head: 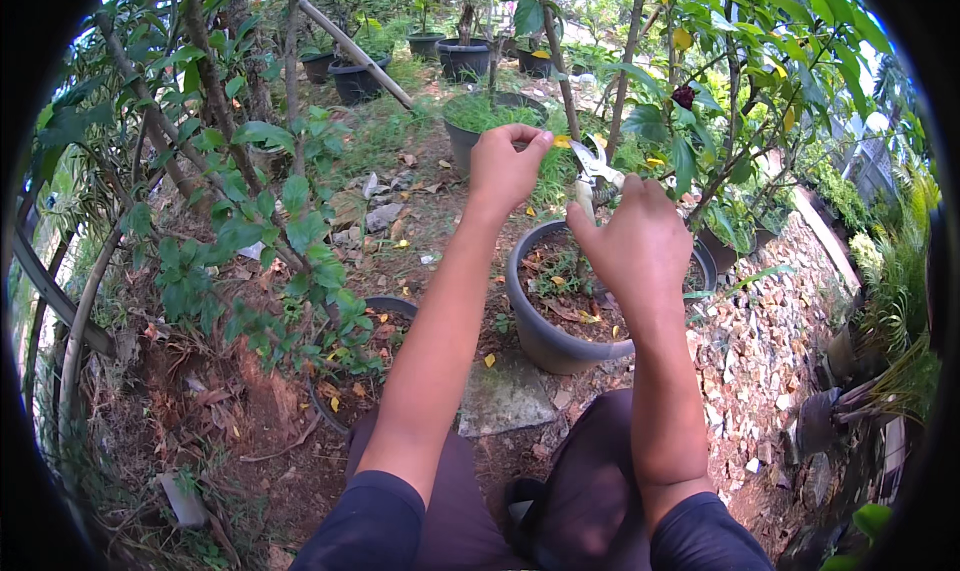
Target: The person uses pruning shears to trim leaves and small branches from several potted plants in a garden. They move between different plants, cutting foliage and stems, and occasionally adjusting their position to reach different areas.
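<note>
My right hand (pixel 637 248) grips a pair of pruning shears (pixel 592 169) with pale handles. Their blades are apart and point up and away from me, in front of thin upright stems (pixel 559 53). To the left, my left hand (pixel 510 162) is raised with thumb and forefinger pinched together. A yellow leaf (pixel 561 141) appears right beside those fingertips; whether they hold it is unclear. Below my right hand stands a large dark plastic pot (pixel 559 346) with soil, dry leaves and small weeds in it. My right hand covers part of its rim.
A leafy shrub (pixel 292 226) leans in from the left. Another pot (pixel 330 413) sits partly behind my left forearm, near a flat stone slab (pixel 506 398). Several potted plants (pixel 465 59) stand farther back. Loose gravel (pixel 742 346) covers the ground at right.
</note>
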### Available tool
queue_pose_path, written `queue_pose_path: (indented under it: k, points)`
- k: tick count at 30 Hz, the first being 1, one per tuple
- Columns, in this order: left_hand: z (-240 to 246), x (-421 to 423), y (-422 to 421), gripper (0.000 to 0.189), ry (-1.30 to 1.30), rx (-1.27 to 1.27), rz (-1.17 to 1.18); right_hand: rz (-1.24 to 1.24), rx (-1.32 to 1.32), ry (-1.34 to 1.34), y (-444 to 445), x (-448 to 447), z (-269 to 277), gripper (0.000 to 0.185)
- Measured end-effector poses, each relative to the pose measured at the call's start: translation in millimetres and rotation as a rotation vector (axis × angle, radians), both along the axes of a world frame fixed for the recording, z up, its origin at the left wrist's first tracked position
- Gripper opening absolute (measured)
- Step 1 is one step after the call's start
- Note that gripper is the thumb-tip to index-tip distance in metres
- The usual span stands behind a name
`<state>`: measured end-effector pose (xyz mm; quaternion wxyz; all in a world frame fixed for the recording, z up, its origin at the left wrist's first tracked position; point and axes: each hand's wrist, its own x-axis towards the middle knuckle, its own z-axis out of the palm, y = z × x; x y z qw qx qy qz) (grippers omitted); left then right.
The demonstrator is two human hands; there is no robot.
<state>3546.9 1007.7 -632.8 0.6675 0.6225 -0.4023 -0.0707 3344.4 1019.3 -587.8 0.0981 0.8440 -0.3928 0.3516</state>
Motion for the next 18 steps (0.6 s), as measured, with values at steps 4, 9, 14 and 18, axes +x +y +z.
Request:
queue_pose_path:
  k: [4,9,14,18]
  points:
    - [-1,2,-2,0.031,0.017,0.017,0.025,0.004,-0.091,0.023,-9,1,-11,0.050]
    - [-4,6,-3,0.031,0.005,0.014,0.054,-0.003,-0.073,0.059,-6,4,-14,0.049]
    - [-5,8,-3,0.030,0.038,-0.007,0.037,-0.010,-0.082,0.083,-3,3,-10,0.048]
    - [-6,10,-3,0.031,0.054,-0.027,0.036,-0.003,-0.071,0.073,2,2,-7,0.046]
